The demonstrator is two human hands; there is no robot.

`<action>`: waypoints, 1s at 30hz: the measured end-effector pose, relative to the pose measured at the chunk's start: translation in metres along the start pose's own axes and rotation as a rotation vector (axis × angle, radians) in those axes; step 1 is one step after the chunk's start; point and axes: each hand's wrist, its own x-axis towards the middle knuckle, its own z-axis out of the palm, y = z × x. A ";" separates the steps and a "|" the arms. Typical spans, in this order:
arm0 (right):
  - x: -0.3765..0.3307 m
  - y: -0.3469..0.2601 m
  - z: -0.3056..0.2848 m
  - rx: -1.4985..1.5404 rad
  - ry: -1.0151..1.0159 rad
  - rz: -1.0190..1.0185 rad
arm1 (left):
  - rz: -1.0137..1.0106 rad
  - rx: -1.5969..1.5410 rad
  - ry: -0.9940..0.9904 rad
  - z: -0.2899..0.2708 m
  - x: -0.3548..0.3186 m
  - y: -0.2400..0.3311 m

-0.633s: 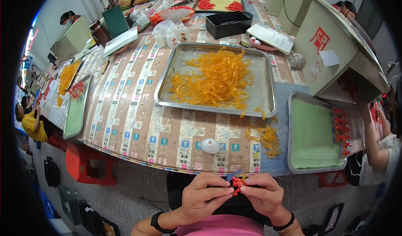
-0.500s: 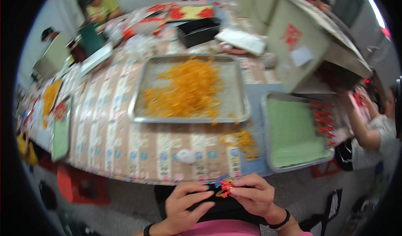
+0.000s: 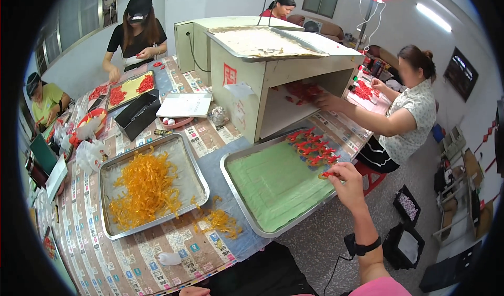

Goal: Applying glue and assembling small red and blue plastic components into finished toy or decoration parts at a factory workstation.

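Observation:
My right hand (image 3: 349, 186) reaches out over the right edge of a metal tray lined with green cloth (image 3: 273, 188). Between its thumb and fingertips it pinches a small red piece (image 3: 328, 174). Several similar red pieces (image 3: 310, 146) with yellowish parts lie in rows along the far right end of that tray, beside the held one. Only a sliver of my left hand (image 3: 194, 292) shows at the lower edge, and its fingers are cut off from view. Left of the green tray stands another metal tray (image 3: 107, 178) with a heap of yellow translucent strips (image 3: 147, 188).
Loose yellow strips (image 3: 223, 222) and a small white bottle-like thing (image 3: 169, 259) lie on the patterned table cover. A large cream box (image 3: 236, 86) with an open side stands behind the green tray. A co-worker's arm (image 3: 362, 116) reaches into it. Other people sit around the table.
The view has swung right. My right hand has carried the red piece from in front of my body to the green tray's edge. My left hand has dropped almost out of view.

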 end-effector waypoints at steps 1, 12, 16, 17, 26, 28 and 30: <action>0.004 0.009 0.004 0.003 -0.032 -0.008 | 0.004 0.005 0.003 0.001 0.000 0.000; 0.013 0.051 0.027 -0.176 -0.060 -0.083 | 0.025 -0.013 0.143 -0.003 -0.020 0.011; -0.006 0.022 0.019 -0.122 0.045 -0.115 | 0.068 0.075 0.236 -0.019 -0.035 0.014; -0.015 0.012 0.012 -0.087 0.027 -0.093 | 0.085 0.072 0.266 -0.022 -0.035 0.015; -0.120 -0.112 0.030 0.255 -0.338 -0.242 | 0.187 0.301 0.635 -0.067 -0.023 -0.022; -0.137 -0.115 0.039 0.324 -0.458 -0.304 | 0.215 0.390 0.730 -0.078 -0.018 -0.033; -0.147 -0.117 0.039 0.403 -0.580 -0.272 | 0.296 0.427 0.772 -0.083 -0.001 -0.049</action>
